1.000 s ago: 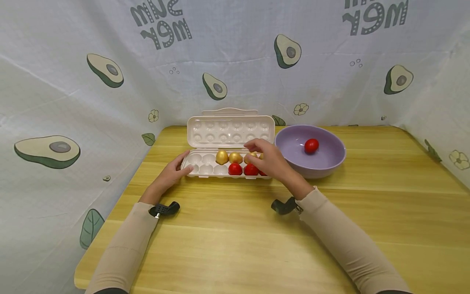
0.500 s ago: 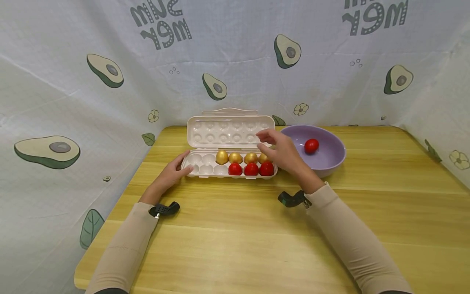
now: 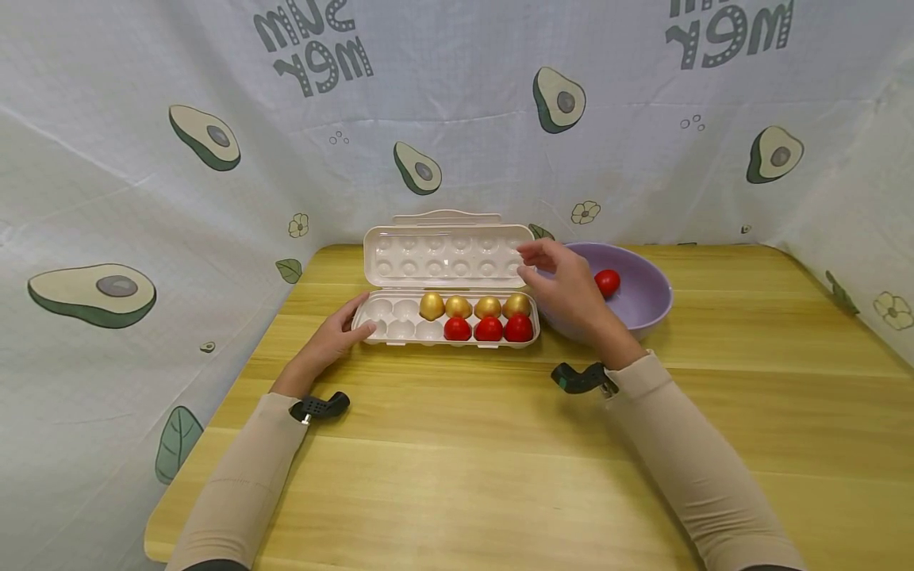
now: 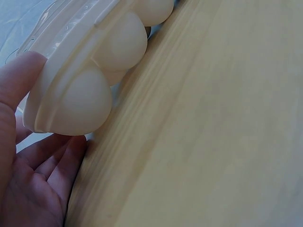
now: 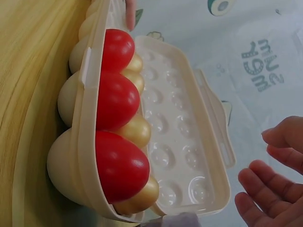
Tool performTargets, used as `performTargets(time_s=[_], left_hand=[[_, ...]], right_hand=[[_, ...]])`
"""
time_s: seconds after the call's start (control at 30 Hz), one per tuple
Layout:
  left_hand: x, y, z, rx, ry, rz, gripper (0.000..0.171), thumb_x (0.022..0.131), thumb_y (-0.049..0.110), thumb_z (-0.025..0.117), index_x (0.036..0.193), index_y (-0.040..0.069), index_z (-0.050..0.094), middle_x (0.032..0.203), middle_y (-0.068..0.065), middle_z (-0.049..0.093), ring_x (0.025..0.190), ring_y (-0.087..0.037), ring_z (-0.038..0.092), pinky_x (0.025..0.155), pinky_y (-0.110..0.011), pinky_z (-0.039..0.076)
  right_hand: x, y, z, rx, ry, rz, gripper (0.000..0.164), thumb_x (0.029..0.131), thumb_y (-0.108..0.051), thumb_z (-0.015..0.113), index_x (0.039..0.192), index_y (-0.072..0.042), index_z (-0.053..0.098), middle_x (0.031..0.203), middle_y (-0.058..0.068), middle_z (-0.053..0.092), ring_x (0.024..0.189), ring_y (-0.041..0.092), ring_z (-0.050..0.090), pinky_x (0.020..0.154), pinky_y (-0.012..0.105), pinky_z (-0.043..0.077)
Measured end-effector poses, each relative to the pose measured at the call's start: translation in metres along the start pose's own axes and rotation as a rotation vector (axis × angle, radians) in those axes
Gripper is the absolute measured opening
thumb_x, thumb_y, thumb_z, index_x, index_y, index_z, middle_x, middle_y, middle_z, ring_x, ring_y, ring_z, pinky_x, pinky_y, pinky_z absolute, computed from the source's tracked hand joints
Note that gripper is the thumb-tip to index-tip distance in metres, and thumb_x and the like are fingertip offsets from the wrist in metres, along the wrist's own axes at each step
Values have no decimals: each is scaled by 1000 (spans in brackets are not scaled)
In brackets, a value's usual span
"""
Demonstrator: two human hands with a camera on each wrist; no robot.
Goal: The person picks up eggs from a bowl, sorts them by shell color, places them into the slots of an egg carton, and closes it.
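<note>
In the head view my left hand [image 3: 328, 341] holds the left end of a cream plastic egg carton [image 3: 402, 329]. The left wrist view shows its thumb [image 4: 23, 75] on the carton's rim and other fingers around the end cup. Three red eggs [image 3: 489, 329] sit in the front row at the right, and several gold eggs [image 3: 488, 307] stand in the row behind. The carton's lid [image 3: 448, 258] is tilted back. My right hand [image 3: 567, 289] is beside the carton's right end, overlapping the bowl, its fingers loosely curved around nothing.
A purple bowl [image 3: 646, 293] stands right of the carton with one red egg [image 3: 608, 282] in it. Behind the wooden table [image 3: 443, 460] hangs a white avocado-print cloth [image 3: 478, 111]. The carton's left cups hold no eggs.
My right hand has moved right, from over the carton's eggs to the bowl's left side, uncovering the right-end red and gold eggs. The left hand and carton have not moved.
</note>
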State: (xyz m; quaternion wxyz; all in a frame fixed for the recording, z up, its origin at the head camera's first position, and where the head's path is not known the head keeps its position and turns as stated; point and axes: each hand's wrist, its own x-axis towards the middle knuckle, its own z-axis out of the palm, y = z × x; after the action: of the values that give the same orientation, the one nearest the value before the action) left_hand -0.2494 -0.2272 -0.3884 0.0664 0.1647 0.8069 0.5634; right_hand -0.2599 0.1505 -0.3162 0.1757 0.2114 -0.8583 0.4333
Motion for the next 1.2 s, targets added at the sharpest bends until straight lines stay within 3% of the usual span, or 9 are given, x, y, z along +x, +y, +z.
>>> performTargets(time_s=[0.27,0.53,0.93,1.1,1.2], left_hand=[[0,-1,0,-13,-6,8,66,91,18,54,144,7,18,148,-12,16,134,-24,16,108,-40,15],[0,-2,0,-23,-8,11,66,91,17,54,144,7,18,148,-13,16,134,-25,17,108,-40,15],[0,1,0,3,-10,6,65,91,15,53,144,7,17,149,-12,14,135,-25,14,108,-41,14],[0,1,0,6,-7,6,64,91,15,53,144,7,17,148,-12,15,135,-25,15,108,-41,14],[-1,2,1,5,-6,5,64,91,17,53,144,7,18,148,-12,16,134,-24,16,108,-41,14]], right_hand=[[5,6,-11,17,58,-31,27,85,-15,61,112,-8,58,104,10,61,95,18,57,89,38,45],[7,11,-21,37,85,-3,28,86,-17,61,111,-5,58,104,8,60,96,18,56,88,37,44],[6,18,-37,55,98,60,32,86,-18,60,116,-8,55,109,8,58,100,18,54,91,35,43],[-2,-2,-48,64,66,76,34,88,-14,57,119,-2,52,113,13,56,104,25,53,92,41,41],[-2,-3,-51,57,69,87,34,88,-13,57,120,-2,52,113,14,56,104,26,53,91,42,42]])
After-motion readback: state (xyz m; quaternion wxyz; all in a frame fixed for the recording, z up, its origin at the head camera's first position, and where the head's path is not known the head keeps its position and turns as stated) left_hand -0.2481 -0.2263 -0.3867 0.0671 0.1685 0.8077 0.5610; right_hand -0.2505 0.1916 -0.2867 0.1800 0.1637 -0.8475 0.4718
